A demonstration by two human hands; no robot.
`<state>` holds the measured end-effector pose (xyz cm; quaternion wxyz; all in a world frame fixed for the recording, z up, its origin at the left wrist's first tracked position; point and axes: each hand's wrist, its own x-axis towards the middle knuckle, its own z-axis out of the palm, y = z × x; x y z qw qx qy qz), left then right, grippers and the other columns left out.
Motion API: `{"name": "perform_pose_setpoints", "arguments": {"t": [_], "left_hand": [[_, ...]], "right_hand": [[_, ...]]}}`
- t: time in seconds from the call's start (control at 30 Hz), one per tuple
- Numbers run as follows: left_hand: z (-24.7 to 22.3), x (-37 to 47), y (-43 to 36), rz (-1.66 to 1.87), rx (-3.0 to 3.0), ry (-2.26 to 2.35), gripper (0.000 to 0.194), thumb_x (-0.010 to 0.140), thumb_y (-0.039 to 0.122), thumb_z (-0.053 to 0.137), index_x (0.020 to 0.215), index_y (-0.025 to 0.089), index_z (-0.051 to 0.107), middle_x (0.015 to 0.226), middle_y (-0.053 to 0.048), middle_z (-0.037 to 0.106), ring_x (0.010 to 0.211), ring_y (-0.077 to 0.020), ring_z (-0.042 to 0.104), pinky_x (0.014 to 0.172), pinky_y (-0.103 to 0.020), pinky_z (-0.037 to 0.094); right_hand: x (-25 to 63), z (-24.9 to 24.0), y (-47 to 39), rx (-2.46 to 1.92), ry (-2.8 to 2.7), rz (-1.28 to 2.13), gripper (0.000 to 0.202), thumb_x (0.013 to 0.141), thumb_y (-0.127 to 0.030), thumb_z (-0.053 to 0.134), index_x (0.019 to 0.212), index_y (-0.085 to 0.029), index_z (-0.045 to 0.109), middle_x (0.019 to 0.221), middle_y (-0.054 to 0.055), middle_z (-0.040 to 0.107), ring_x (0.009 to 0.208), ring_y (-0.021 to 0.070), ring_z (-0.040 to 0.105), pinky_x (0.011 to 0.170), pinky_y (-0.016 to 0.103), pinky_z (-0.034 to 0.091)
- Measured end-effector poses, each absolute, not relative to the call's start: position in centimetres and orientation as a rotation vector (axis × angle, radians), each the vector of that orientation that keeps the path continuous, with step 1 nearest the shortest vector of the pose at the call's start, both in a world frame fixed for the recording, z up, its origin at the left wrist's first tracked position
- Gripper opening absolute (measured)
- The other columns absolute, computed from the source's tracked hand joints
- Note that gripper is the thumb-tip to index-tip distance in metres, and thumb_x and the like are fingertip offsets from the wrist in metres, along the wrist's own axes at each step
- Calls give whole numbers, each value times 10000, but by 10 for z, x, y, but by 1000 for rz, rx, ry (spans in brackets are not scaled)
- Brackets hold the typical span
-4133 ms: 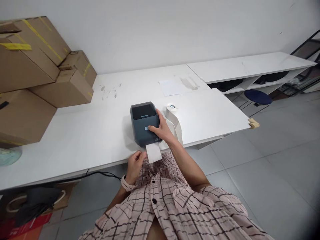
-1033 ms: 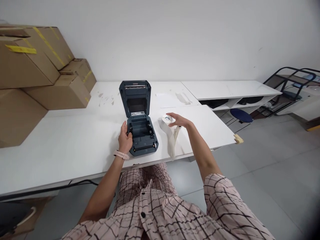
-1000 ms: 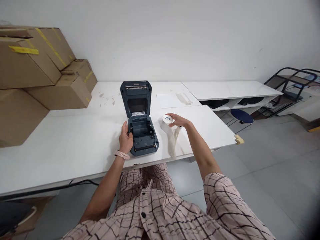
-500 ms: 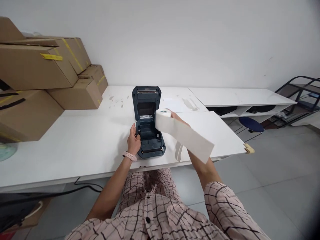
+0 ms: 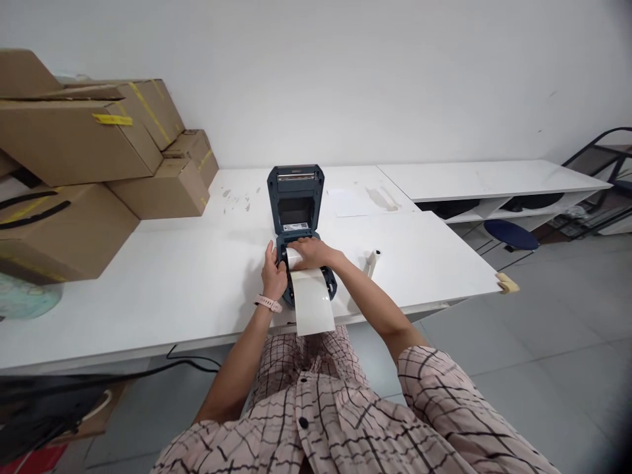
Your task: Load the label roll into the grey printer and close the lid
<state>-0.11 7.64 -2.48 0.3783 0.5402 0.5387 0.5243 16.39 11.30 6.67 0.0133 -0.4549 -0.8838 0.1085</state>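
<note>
A dark label printer (image 5: 296, 201) stands on the white table with its lid tilted up. Inside its lower half sits a white label roll (image 5: 294, 258), whose loose strip (image 5: 314, 304) hangs over the printer's front and past the table edge. My right hand (image 5: 312, 253) lies over the roll, its fingers wrapped across the top. At the printer's left side is my left hand (image 5: 274, 273), fingers partly spread, thumb at the rim near the roll's end.
A small white roll core (image 5: 374, 258) with a strip lies right of the printer. Cardboard boxes (image 5: 162, 187) are stacked at the left, above a greenish container (image 5: 32, 296). A blue stool (image 5: 511, 234) stands beyond the table (image 5: 148, 283) at the right.
My right hand has moved left and down with the label roll, into the open printer. The strip now hangs forward instead of out to the right. My left hand stays at the printer's side.
</note>
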Motion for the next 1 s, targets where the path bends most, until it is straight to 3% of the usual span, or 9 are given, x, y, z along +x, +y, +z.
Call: {"name": "perform_pose_setpoints", "arguments": {"t": [0.1,0.23,0.6,0.8,1.0], "left_hand": [[-26,0,76,1363,1391,1372,756,870,112,531,1584,249,324,1576,-116,516,1509,-245,424,1259,-481,319],[-30,-1,76,1381,1398,1336,727,891,148,539,1580,256,334,1596,-110,490,1507,-246,425,1246,-470,349],[-29,-2,78,1390,1358,1277,674,880,156,550,1534,215,401,1617,-124,454,1499,-243,436,1249,-430,348],[-21,2,75,1455,1354,1260,590,875,156,548,1460,194,482,1550,-131,530,1483,-254,457,1240,-426,366],[-22,3,76,1453,1321,1267,546,889,216,582,1430,186,511,1530,-146,544,1465,-274,477,1215,-427,401]], "right_hand": [[176,56,68,-1280,-2586,246,584,975,-364,627,1511,-183,486,1567,168,513,1484,346,445,1172,517,409],[183,34,3,-1276,-2492,192,595,1040,-518,481,1563,-237,440,1658,116,395,1567,323,309,1238,542,346],[175,13,-22,-1396,-2459,94,646,1031,-590,429,1573,-238,438,1670,98,376,1559,330,320,1263,550,289],[171,12,-29,-1420,-2436,100,606,1044,-561,420,1575,-267,430,1672,98,370,1557,334,319,1261,595,242],[159,11,-42,-1541,-2349,106,603,1036,-542,453,1560,-244,450,1678,153,340,1553,364,316,1209,599,307]]}}
